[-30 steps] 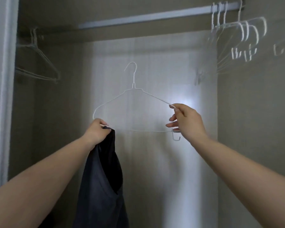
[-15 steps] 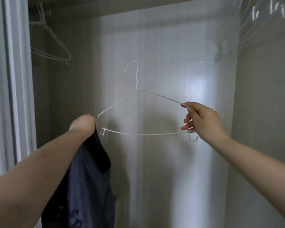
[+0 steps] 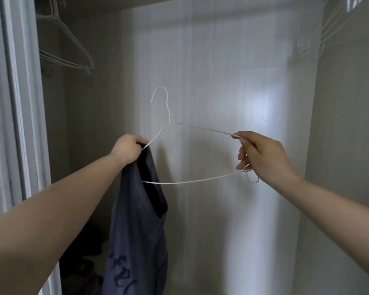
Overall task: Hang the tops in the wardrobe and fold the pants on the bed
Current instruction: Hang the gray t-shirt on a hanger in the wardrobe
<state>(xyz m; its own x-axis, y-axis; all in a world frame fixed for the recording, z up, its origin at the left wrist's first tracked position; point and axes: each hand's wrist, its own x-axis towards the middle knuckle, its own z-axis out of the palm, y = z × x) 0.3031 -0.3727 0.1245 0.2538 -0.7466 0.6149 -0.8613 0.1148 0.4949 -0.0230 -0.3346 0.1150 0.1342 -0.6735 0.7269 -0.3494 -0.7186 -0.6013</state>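
Inside the wardrobe (image 3: 232, 81), left hand (image 3: 126, 148) grips the grey top (image 3: 136, 226) over the left end of the white hanger (image 3: 168, 122); right hand (image 3: 262, 155) pinches its right end

Dim; glare patch on back panel (image 3: 264, 107) (edges blurred).

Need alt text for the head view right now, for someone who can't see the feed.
Inside an open wardrobe, the left hand grips a dark grey top at the left end of a white wire hanger, while the right hand holds the hanger's right end. The top hangs from that one end only; empty hangers hang at upper left.
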